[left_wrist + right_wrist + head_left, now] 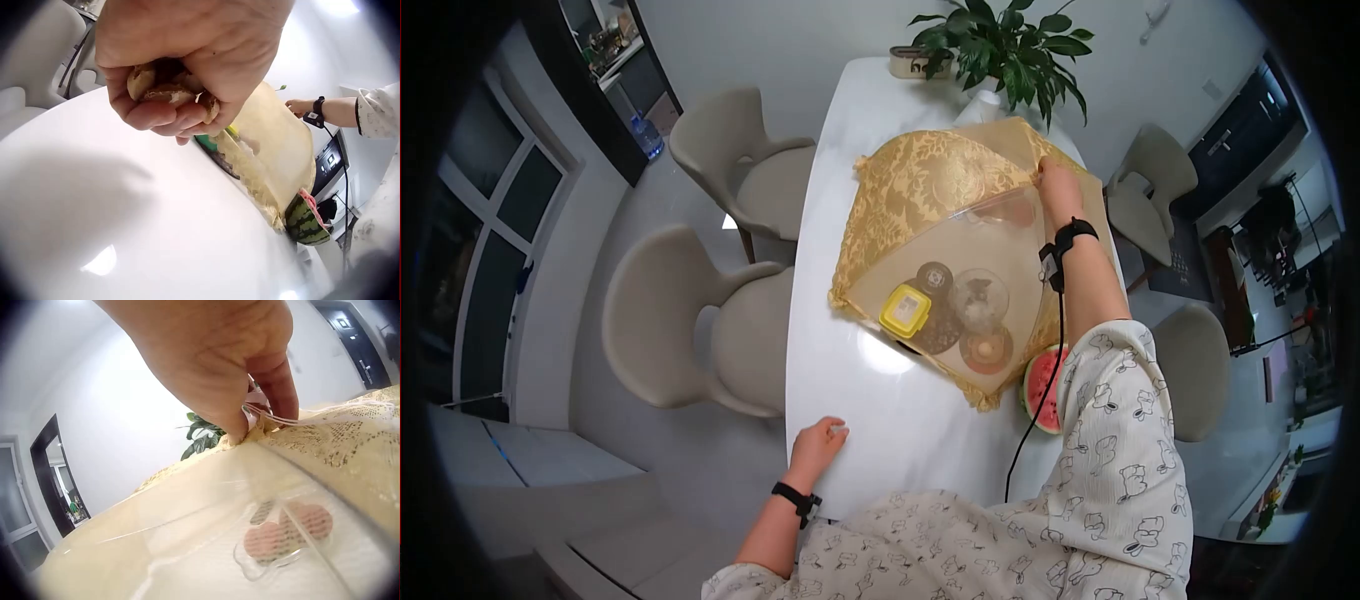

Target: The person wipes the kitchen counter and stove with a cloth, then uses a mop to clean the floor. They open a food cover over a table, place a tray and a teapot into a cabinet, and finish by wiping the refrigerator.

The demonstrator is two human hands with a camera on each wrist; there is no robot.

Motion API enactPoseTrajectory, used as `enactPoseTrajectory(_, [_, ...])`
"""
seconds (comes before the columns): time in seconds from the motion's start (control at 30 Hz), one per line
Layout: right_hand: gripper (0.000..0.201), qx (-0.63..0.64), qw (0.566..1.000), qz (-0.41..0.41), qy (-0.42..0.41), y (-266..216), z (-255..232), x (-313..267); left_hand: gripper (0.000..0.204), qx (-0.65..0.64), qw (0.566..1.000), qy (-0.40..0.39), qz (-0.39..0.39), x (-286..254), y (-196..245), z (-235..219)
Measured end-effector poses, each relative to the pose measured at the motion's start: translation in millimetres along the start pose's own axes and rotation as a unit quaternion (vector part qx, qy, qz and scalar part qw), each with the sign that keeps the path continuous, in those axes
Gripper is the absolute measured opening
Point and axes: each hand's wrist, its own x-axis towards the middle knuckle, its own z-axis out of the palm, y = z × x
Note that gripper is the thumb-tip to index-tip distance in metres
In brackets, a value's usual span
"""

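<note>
A gold lace mesh food cover stands over the dishes on the white table. My right hand pinches its top; the right wrist view shows thumb and fingers of the hand at the gathered fabric, with thin white strings beside them. Beneath the mesh are a yellow-lidded container, several round dishes and a clear pack with reddish contents. My left hand is over the table's near left edge. In the left wrist view, that hand curls round several light-brown, shell-like pieces.
A cut watermelon lies beside the cover's near right corner, partly behind my right sleeve. At the table's far end are a leafy plant and a small container. Chairs flank both long sides. A black cable hangs from my right wrist.
</note>
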Motion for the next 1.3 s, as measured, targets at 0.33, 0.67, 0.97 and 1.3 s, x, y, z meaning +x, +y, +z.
enactPoseTrajectory(0.33, [0.017, 0.039, 0.995, 0.035, 0.079, 1, 34, 19, 0.024, 0.001, 0.997, 0.017, -0.07, -20, -33, 11])
enactPoseTrajectory(0.67, [0.017, 0.077, 0.989, 0.019, 0.127, 4, 49, 29, 0.025, -0.018, 0.997, 0.009, -0.07, 2, -43, 32])
enactPoseTrajectory(0.97, [0.019, 0.047, 0.997, 0.016, 0.064, 1, 50, 40, 0.025, -0.014, 0.997, -0.016, -0.071, 4, -49, 45])
enactPoseTrajectory(1.3, [0.012, 0.149, 0.982, -0.114, -0.003, -22, 43, -4, 0.025, -0.015, 0.997, -0.02, -0.076, 6, -25, 35])
